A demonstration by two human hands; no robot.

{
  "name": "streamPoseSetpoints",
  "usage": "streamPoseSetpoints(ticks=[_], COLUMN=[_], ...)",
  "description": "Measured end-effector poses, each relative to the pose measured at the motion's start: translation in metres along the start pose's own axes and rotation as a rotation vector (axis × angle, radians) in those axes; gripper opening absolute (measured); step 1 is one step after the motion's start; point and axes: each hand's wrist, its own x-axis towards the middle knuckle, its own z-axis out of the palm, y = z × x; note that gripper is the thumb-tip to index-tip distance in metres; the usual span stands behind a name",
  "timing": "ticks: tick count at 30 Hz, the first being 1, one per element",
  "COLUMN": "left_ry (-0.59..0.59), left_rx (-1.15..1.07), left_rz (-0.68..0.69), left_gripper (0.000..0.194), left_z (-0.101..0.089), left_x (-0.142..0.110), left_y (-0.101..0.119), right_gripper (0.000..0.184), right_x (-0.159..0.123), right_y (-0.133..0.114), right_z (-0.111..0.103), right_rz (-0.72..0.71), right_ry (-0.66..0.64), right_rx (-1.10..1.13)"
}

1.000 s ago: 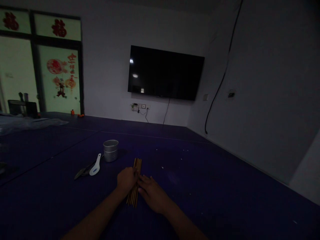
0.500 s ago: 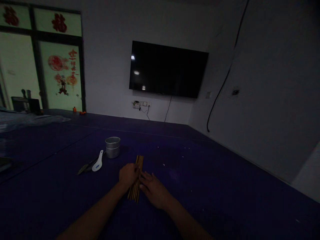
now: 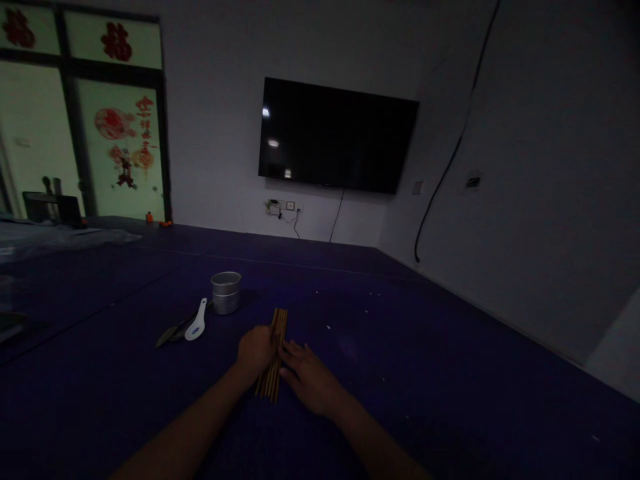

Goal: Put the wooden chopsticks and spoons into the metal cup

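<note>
A bundle of wooden chopsticks [image 3: 270, 381] lies lengthwise on the dark blue tabletop [image 3: 400, 347]. My left hand [image 3: 257, 350] is closed around its middle from the left side. On the right, my right hand [image 3: 309, 377] rests against the bundle, its fingers extended and the fingertips touching the sticks. Up and to the left stands a silver metal cup [image 3: 226, 293]. Beside the cup lies a white soup spoon [image 3: 197, 323] with a blue mark in its bowl, partly over some dark utensils [image 3: 173, 335] whose kind I cannot make out.
Small white scraps [image 3: 329, 327] dot the surface to the right. Clear plastic sheeting [image 3: 70, 239] lies at the far left, near a dark box-shaped holder [image 3: 53, 208]. Small orange objects [image 3: 165, 225] sit by the door. A television [image 3: 337, 137] hangs on the far wall; a black cable [image 3: 450, 163] dangles at right.
The camera view has shifted slightly. Both hands stay at the chopsticks with almost the same grip and touch; the cup and spoon have not moved on the table.
</note>
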Motion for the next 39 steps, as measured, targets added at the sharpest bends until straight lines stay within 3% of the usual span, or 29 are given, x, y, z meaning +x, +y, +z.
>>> streamPoseSetpoints(ticks=[39], left_ry=[-0.020], left_rx=[-0.016], left_rz=[0.019], left_gripper=[0.036], left_z=[-0.0015], left_x=[0.0002], left_y=[-0.0033], right_gripper=[0.047], right_x=[-0.0017], right_y=[-0.0024], right_z=[-0.0029], right_rz=[0.007], right_ry=[-0.017], right_rx=[-0.010])
